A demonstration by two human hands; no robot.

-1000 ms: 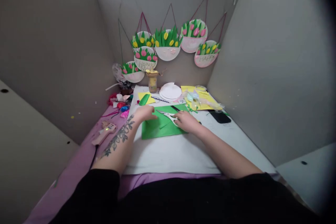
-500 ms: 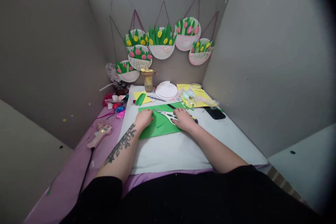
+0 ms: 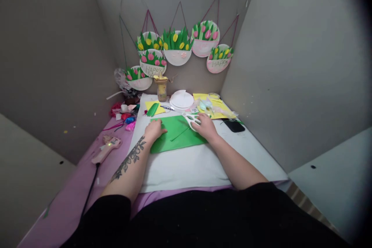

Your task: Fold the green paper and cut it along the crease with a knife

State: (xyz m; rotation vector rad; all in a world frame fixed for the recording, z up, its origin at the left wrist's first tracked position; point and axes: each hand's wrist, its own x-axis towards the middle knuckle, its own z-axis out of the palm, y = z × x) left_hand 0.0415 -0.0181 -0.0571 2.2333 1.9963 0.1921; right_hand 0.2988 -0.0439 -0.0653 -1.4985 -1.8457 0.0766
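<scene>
My left hand [image 3: 155,130] rests on the left edge of a green sheet of paper [image 3: 177,139], thumb apart from the fingers. A thin dark green strip or line [image 3: 179,134] shows on the sheet. Over its upper right part my right hand [image 3: 207,128] is closed on a pair of scissors [image 3: 190,119] with white handles, the blades toward the far side. The right fingertips are partly hidden. Just beyond the sheet, green cut leaf shapes [image 3: 152,110] lie on a yellow sheet [image 3: 161,109].
White paper plates [image 3: 181,100] and a jar [image 3: 161,90] stand at the back. Yellow paper [image 3: 222,113] and a black phone [image 3: 235,125] are at right. A pink glue gun [image 3: 107,150] lies at left. Flower-filled plates [image 3: 178,57] hang on the grey back wall.
My right hand has moved the scissors away and slightly right, toward the sheet's far edge. The black-and-yellow tool near that hand no longer shows. My left hand stays at the sheet's left edge.
</scene>
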